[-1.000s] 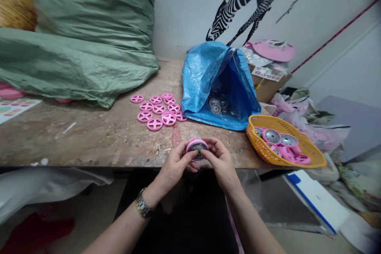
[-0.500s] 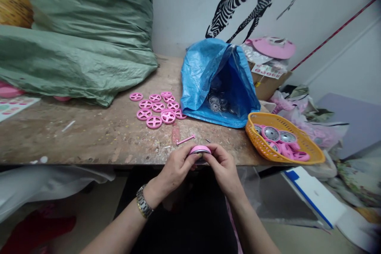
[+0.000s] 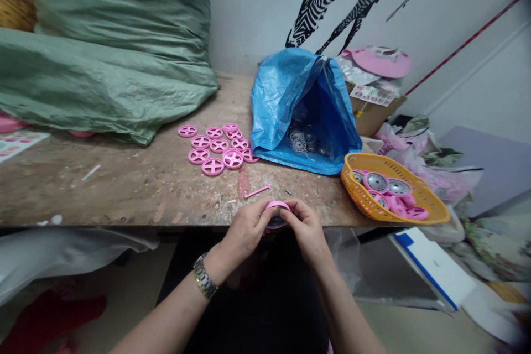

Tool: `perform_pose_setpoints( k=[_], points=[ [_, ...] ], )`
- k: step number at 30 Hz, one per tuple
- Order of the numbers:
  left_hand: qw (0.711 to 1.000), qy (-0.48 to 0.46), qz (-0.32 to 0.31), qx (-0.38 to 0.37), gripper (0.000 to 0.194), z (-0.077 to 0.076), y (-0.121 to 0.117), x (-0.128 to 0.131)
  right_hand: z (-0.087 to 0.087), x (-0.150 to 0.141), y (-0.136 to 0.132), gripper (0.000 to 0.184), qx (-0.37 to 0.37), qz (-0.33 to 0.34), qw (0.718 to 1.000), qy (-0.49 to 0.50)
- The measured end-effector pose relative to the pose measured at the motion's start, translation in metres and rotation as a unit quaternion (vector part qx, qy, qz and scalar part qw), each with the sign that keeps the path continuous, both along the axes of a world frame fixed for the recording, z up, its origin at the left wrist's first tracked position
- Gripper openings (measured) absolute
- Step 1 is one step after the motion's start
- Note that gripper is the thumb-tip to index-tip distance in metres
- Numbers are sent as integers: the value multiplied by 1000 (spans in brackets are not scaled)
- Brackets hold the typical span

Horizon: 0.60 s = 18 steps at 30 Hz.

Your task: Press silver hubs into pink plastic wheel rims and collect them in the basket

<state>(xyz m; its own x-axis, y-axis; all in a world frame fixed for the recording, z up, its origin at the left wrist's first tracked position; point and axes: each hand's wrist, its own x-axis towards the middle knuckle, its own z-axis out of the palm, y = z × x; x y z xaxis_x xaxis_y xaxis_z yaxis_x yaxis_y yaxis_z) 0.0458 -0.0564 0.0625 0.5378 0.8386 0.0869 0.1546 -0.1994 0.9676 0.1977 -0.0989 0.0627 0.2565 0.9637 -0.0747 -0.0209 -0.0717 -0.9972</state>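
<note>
A small pink toy wheel (image 3: 277, 204) with a dark grey centre is pinched between both hands at the table's front edge. My left hand (image 3: 248, 228) grips its left side, the thumb across the face. On the right side, my right hand (image 3: 306, 228) holds it the same way; the fingers behind it are partly hidden. Just beyond the hands lie a thin pink rod (image 3: 258, 191) and a short dark pin (image 3: 288, 192). Several pink spoked wheels (image 3: 213, 166) lie loosely grouped farther back on the wooden table (image 3: 136, 188).
An open blue bag (image 3: 269, 105) holds silvery discs (image 3: 298, 141). To the right, an orange basket (image 3: 357, 204) contains pink wheels with silver hubcaps (image 3: 376, 182). A large green sack (image 3: 124, 66) covers the back left. A white strip (image 3: 91, 172) lies on the left.
The wheel has tilted in my hands, so more of its dark face shows. Both hands still hold it. The whole view has shifted slightly.
</note>
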Motion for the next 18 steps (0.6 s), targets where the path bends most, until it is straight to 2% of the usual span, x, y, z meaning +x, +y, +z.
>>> perform_pose_setpoints(
  k=[2, 6, 13, 18],
  points=[
    [999, -2, -22, -38, 33, 3, 2, -2, 1, 0, 1, 23, -2, -2, 1000, 4],
    [997, -11, -9, -79, 34, 2, 2, -4, 1, -2, -1, 24, 9, 10, 1000, -16],
    [998, 20, -59, -10, 22, -4, -6, -3, 0, 3, -10, 24, 24, -20, 995, -90],
    [998, 21, -50, -24, 21, -6, -12, 2, 0, 5, -14, 21, 32, -32, 990, -132]
  ],
)
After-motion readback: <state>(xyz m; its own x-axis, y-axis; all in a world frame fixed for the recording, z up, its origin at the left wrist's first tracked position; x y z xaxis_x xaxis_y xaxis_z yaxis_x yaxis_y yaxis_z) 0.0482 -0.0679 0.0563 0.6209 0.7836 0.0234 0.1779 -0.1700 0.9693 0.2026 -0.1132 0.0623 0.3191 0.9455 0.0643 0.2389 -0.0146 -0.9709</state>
